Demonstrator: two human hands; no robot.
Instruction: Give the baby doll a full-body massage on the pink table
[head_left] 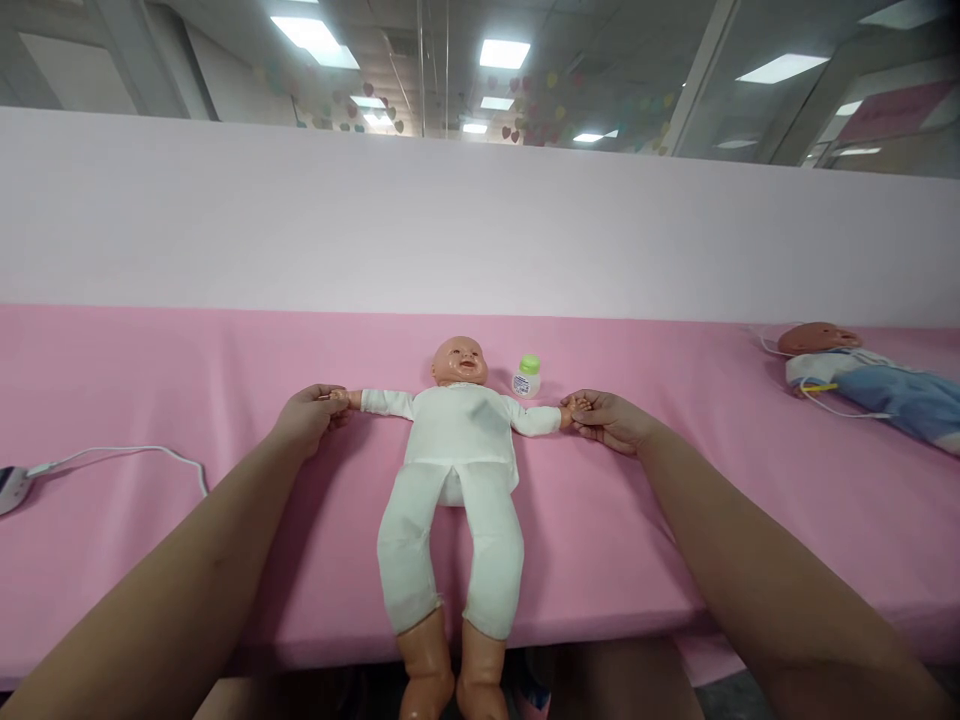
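Doll (459, 440) in white, left hand (309, 418), right hand (609, 420) gripping its wrists, bottle (526, 378) label unreadable

Both bare forearms extend forward and outward, spread well apart. Left hand (309, 418): fingers curled closed in a pinching grip, knuckles up. Right hand (609, 420): likewise closed in a grip, wrist straight.
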